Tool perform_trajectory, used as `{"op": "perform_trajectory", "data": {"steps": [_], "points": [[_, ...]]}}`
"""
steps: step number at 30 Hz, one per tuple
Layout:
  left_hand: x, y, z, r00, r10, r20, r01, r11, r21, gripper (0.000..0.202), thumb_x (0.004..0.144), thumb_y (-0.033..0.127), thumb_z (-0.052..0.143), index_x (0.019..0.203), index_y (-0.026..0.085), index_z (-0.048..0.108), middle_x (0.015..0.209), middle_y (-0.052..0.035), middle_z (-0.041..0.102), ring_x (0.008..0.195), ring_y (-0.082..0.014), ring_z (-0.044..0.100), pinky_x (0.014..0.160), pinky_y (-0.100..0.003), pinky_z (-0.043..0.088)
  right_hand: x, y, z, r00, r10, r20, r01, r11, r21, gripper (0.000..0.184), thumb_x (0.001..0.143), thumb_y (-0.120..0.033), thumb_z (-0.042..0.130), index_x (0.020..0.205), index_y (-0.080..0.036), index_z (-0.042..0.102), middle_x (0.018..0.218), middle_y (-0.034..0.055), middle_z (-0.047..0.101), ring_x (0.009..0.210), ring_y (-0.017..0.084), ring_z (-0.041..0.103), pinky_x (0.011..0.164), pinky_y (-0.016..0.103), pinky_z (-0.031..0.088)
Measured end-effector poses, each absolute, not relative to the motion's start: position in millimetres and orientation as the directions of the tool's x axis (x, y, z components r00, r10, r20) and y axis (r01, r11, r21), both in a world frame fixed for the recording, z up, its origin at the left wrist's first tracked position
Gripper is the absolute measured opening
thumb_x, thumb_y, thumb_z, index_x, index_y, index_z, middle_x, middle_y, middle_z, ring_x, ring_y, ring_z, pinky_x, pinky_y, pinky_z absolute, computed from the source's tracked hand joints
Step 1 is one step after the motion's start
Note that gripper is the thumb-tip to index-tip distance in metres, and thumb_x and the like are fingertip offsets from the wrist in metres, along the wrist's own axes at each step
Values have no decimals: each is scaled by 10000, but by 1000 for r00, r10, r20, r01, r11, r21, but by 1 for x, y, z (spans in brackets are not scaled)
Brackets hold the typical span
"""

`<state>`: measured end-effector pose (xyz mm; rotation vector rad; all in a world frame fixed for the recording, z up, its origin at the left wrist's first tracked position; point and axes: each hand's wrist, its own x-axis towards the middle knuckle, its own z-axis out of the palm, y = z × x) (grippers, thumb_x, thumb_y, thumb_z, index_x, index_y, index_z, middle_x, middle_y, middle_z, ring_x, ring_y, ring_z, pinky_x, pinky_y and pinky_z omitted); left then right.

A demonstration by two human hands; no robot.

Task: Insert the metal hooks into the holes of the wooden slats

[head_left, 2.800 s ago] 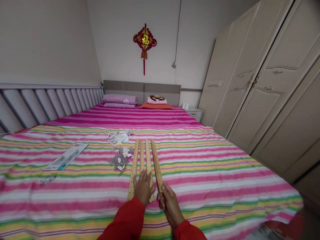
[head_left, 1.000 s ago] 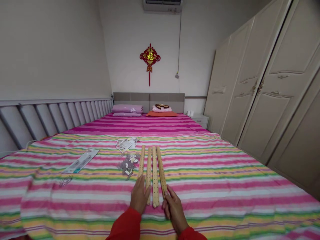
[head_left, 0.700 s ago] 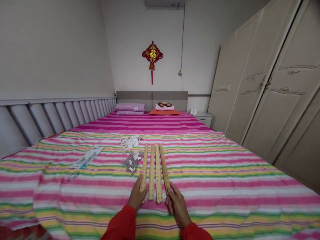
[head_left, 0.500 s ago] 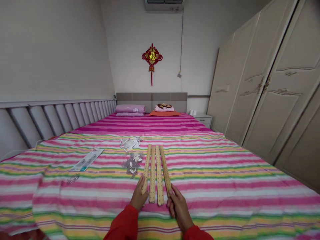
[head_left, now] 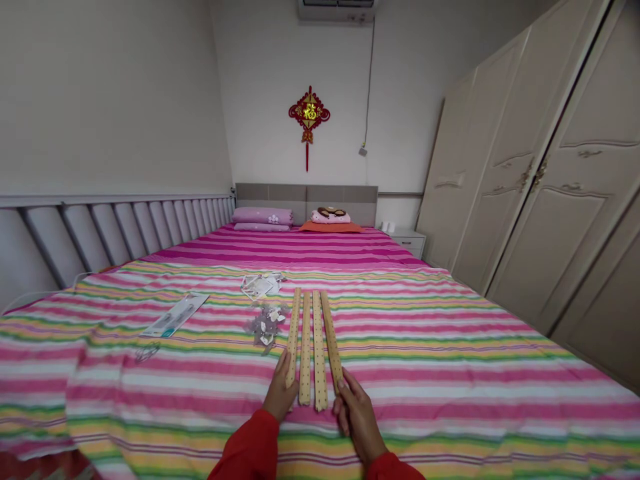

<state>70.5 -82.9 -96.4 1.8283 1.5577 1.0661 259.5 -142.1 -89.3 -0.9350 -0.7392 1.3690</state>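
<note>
Several long, narrow, pale tan strips with small dark dots lie side by side on the striped bedspread [head_left: 440,373], pointing away from me. My left hand [head_left: 281,390] closes around the near end of the leftmost strip [head_left: 294,333], its thumb on the inner side. Between thumb and fingers, my right hand [head_left: 359,413] pinches the near end of the rightmost strip [head_left: 331,337], which leans a little to the left at its far end. The left-middle strip [head_left: 305,353] and the right-middle strip [head_left: 319,353] lie untouched between my hands.
Left of the strips sits a grey tulle ornament [head_left: 267,327] with white pieces. Beyond it are white paper pieces [head_left: 263,285]. Farther left lie a flat packet [head_left: 177,315] and a thin, wiry item [head_left: 147,351]. Folded bedding [head_left: 263,217] rests near the headboard [head_left: 270,197].
The leftmost strip has turned slightly, its far end shifting left, so it lies closer to parallel with its neighbour. My right hand stays in place. The view has swung slightly left.
</note>
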Motion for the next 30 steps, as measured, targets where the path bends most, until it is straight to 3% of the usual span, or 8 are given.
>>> {"op": "perform_trajectory", "data": {"steps": [8,18,25,30], "points": [[68,-84,-95,37,971,238,500,-225,836,643,753,170,475,1384,117,365,1500,-95,259,1379,-201,216,1120,-331,238,260,-142,-89,65,994,-91,-469,-50,-882,756,755,-503,640,1351,-128,365,431,-45,569,236,65,366,247,144,232],[63,-81,-93,-1,980,197,260,-190,947,759,675,487,606,1318,109,464,1489,-140,277,1376,-274,223,1119,-387,228,260,-142,-90,49,996,-69,-461,-39,-887,821,743,-546,628,1373,-117,323,446,-49,571,252,64,375,261,145,252],[60,-81,-95,-4,978,207,235,-200,951,734,668,514,631,1287,142,503,1477,-133,308,1373,-276,232,1123,-395,215,257,-141,-92,73,994,-80,-464,-37,-885,853,741,-597,593,1378,-102,315,450,-39,578,252,70,388,261,151,262],[57,-94,-93,31,991,129,254,-133,958,728,693,537,610,1303,162,484,1487,-121,288,1375,-282,220,1121,-421,203,259,-157,-107,86,988,-127,-453,-74,-889,903,717,-638,583,1393,-111,302,451,-29,583,252,78,406,265,145,220]]}}
